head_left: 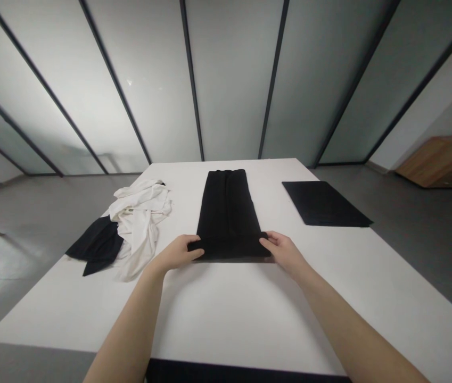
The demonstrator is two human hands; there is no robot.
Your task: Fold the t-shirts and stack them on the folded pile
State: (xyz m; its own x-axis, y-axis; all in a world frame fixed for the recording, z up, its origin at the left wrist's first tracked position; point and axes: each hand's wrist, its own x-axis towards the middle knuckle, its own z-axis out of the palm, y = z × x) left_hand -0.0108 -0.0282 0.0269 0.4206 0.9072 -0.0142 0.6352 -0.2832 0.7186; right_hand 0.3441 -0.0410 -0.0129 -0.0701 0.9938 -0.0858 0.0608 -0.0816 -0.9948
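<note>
A black garment (229, 207), folded into a long narrow strip, lies lengthwise down the middle of the white table (233, 314). Its near end is turned up into a band across the strip. My left hand (177, 252) pinches the left corner of that band between thumb and fingers. At the right corner, my right hand (284, 251) grips the same band in a like pinch. Both hands are just above the tabletop, and some fingertips are hidden under the cloth. What kind of garment it is, I cannot tell.
On the left of the table lies a crumpled white cloth (141, 207) beside a black cloth (100, 244) at the table's edge. A flat black rectangular piece (323, 203) lies on the right. Frosted glass panels (233, 80) stand behind; a wooden object (441, 159) is far right.
</note>
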